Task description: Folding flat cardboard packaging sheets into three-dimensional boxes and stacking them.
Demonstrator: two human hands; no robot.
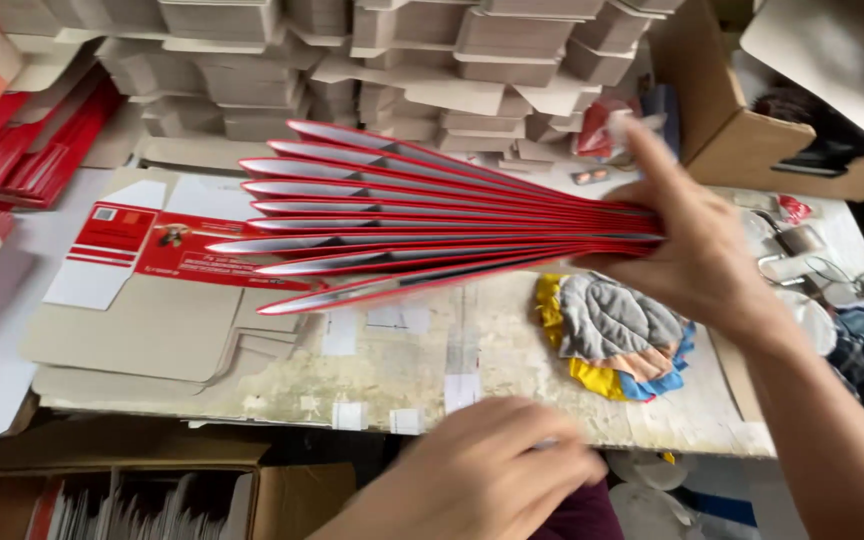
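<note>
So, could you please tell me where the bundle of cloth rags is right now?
In the head view, the cloth rags lie on the worktable, right of centre, just below the fanned red cardboard sheets gripped by the right hand.

I see a scuffed worktop patched with bits of tape. On it, to the right, lies a bundle of rags in grey, yellow, blue and orange. At the left lie flat unfolded cartons, grey board with a red printed one on top. Behind, stacks of folded grey boxes fill the back, and a brown cardboard box stands far right.
</note>
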